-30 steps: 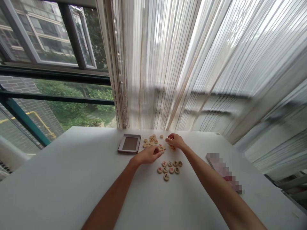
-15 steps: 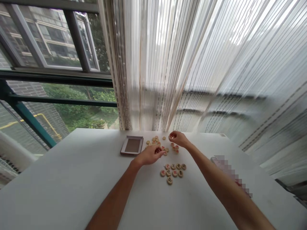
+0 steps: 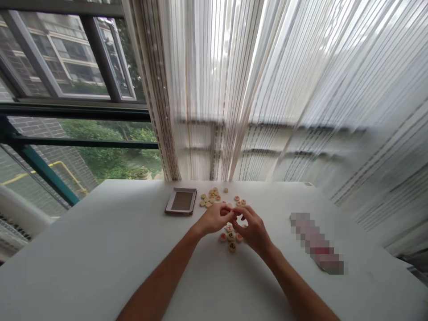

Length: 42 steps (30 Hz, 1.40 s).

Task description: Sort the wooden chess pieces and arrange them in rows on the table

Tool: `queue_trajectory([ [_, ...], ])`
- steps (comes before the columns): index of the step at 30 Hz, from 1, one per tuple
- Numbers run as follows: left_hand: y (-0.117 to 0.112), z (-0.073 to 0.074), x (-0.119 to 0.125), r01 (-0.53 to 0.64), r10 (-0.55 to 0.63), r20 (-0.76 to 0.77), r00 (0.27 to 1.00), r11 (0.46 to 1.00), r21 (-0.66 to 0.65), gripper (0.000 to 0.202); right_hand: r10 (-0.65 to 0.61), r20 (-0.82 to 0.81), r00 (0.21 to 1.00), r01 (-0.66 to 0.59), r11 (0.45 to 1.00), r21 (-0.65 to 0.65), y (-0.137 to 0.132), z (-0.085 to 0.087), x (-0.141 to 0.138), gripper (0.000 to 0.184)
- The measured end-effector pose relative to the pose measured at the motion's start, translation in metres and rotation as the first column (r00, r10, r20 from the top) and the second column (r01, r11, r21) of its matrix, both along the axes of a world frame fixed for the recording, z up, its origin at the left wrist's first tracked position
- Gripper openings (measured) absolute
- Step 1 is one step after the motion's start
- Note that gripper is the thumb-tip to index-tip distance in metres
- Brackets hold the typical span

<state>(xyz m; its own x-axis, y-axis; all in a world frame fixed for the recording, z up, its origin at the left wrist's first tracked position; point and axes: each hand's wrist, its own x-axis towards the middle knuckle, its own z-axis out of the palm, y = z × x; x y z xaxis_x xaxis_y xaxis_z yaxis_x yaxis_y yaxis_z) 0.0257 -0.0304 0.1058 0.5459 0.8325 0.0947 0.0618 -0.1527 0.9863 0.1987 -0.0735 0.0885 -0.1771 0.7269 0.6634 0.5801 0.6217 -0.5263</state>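
My left hand point(image 3: 214, 219) and my right hand point(image 3: 253, 226) meet over the table, fingertips touching or almost so. The fingers of both are pinched together; whatever lies between them is too small and covered to make out. Just below are round wooden Chinese chess pieces with red and black characters, among them a black-marked piece point(image 3: 232, 247) in front and a red-marked piece point(image 3: 223, 237). The right hand hides part of this group. Beyond the fingers sit a few red-marked pieces point(image 3: 243, 202). Left of those lies a loose cluster of pieces point(image 3: 207, 204), many showing blank backs.
An open shallow box point(image 3: 195, 201) with a brown inside stands at the back left of the white table point(image 3: 110, 249). A blurred-out flat item point(image 3: 316, 243) lies at the right. A striped sheer curtain point(image 3: 214, 151) hangs behind the table's far edge.
My right hand has come back from the far pieces, toward me and down, to meet my left hand. The left has shifted slightly right. The view has turned a little.
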Motion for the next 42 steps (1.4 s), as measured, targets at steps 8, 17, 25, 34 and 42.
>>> queue_trajectory([
  [8,-0.040,-0.009,-0.018,-0.104,0.102,0.068,0.992,0.994,0.030,0.033,0.129,-0.023,0.991,-0.131,0.986,-0.100,-0.018,-0.007,-0.007,0.021],
  [17,-0.068,-0.015,-0.031,-0.175,0.173,0.028,0.985,0.969,0.173,0.032,0.145,-0.040,0.989,-0.149,0.979,-0.139,-0.035,-0.011,-0.020,0.025],
  [25,-0.081,-0.020,-0.032,-0.182,0.186,0.003,0.983,0.960,0.213,0.033,0.149,-0.050,0.988,-0.155,0.973,-0.169,-0.036,-0.017,-0.019,0.034],
  [34,-0.084,-0.037,-0.027,-0.226,0.221,0.046,0.974,0.957,0.184,0.022,0.202,0.003,0.979,-0.197,0.960,-0.198,-0.041,-0.012,-0.017,0.021],
  [42,-0.083,-0.035,-0.028,-0.228,0.228,0.029,0.973,0.945,0.235,0.026,0.208,-0.030,0.978,-0.210,0.956,-0.204,-0.039,-0.011,-0.015,0.021],
])
